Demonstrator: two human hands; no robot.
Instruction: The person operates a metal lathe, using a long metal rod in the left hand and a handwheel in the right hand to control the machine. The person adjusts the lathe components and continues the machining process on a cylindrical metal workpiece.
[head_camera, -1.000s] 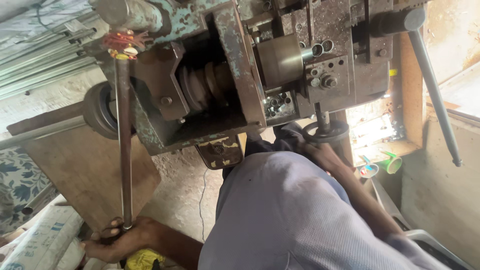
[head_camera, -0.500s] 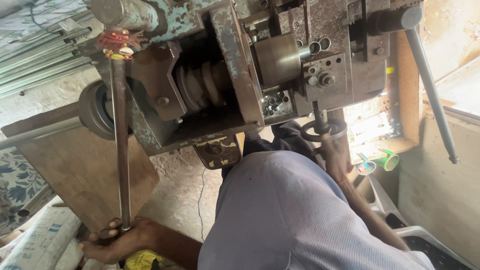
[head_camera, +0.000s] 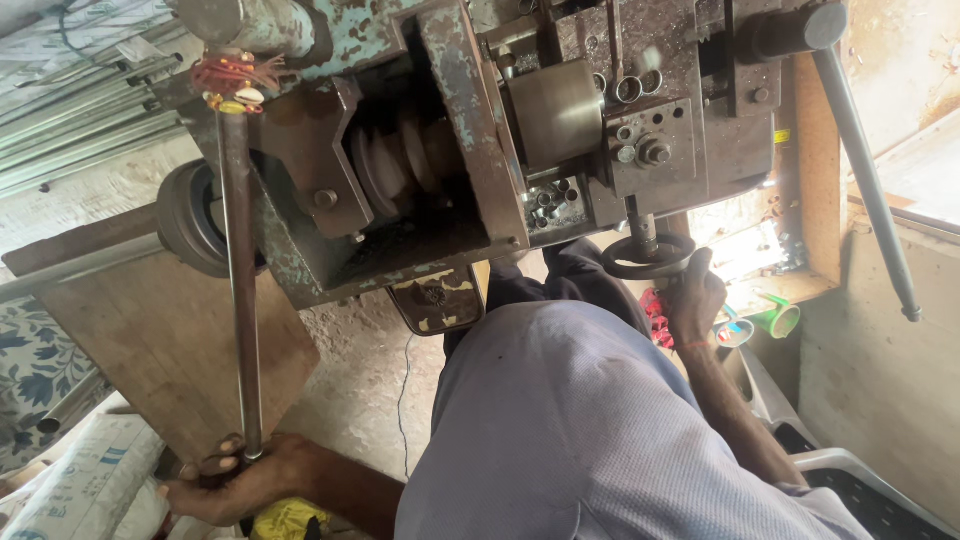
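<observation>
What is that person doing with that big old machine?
A person sits at a big rusty metal machine. Their left hand grips the bottom end of a long metal lever that runs up to the machine's top. Their right hand is at a small round handwheel under the machine's front, fingers on its rim. A second long lever sticks out on the other side, and nobody is touching it.

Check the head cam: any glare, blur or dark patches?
Head view: daylight blows out the upper right corner and the gap below the machine beside the right hand on the handwheel; the machine's recesses sit in deep shadow; the left hand on the long lever is dim but sharp.
</observation>
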